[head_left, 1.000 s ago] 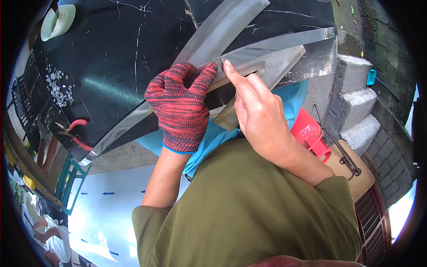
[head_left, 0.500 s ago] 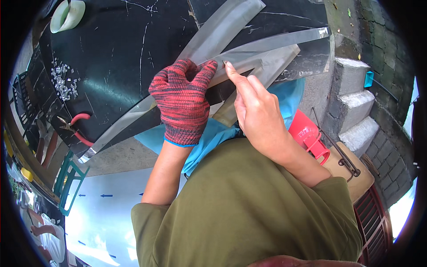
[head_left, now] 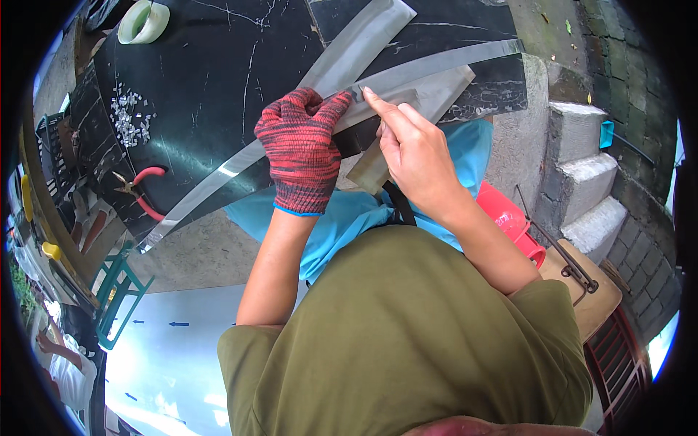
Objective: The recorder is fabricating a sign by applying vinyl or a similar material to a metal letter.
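Note:
My left hand [head_left: 298, 149], in a red-and-black knit glove, grips a long shiny translucent strip [head_left: 458, 59] lying diagonally across the black marbled table [head_left: 211, 80]. My bare right hand [head_left: 414, 156] has its index fingertip at the strip beside my gloved thumb, the other fingers curled; anything inside them is hidden. Wider translucent pieces [head_left: 363, 36] lie crossed beneath the strip. Red-handled cutters [head_left: 149, 189] rest at the table's left, with scattered small shiny bits [head_left: 131, 116] above them and a pale tape roll [head_left: 143, 22] at the back.
Blue fabric [head_left: 327, 232] hangs below the table edge. Rightward are a red plastic object [head_left: 502, 214], a tan board [head_left: 582, 291] and concrete steps [head_left: 574, 171]. A green plastic frame [head_left: 120, 298] stands lower left, near another person [head_left: 69, 367] in white.
The view has shifted, so the table and both hands sit higher in the picture. My hands stay at nearly the same spot on the strip.

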